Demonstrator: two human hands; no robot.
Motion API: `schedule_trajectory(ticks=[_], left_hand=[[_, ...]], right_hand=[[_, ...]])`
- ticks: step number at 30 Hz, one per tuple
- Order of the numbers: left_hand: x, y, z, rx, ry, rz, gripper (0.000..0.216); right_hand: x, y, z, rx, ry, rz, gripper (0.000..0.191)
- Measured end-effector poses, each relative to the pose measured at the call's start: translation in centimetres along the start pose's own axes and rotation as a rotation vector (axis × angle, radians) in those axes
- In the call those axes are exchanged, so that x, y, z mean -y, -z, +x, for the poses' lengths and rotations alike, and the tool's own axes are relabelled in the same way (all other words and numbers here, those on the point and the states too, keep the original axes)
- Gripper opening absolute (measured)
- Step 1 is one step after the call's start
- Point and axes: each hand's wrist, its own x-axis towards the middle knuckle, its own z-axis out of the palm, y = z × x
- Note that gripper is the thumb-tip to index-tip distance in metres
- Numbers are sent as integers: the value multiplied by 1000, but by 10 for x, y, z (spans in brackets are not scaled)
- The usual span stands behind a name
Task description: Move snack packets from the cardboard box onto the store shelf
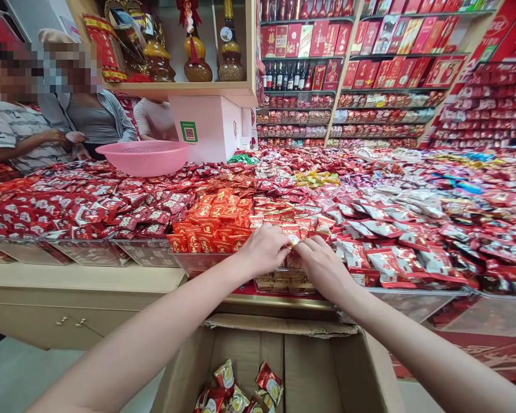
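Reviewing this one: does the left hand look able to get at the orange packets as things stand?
Probably yes: the left hand is right beside the orange packets, which lie uncovered with nothing visible between, though it is occupied at a red packet.

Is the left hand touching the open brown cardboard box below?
Apart. The head view shows the left hand at the red packets, the gold counter edge visible between it and the cardboard box.
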Motion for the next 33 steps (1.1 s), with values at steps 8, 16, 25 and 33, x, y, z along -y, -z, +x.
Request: schedule_trajectory(ticks=[8,16,25,33], left_hand=[[0,-10,12,38,107,22,13],[-2,-14,21,-87,54,-106,9],[-4,-16,29,-63,-10,-102,10],[-7,-24,28,-51,-89,-8,26]], right_hand=[[-6,-1,-23,-269,-56,241,17],[-19,16,-57,-298,-204,245,14],[-47,15,-5,-113,-372,241,20],[-57,8,12,12,-329,267,16]])
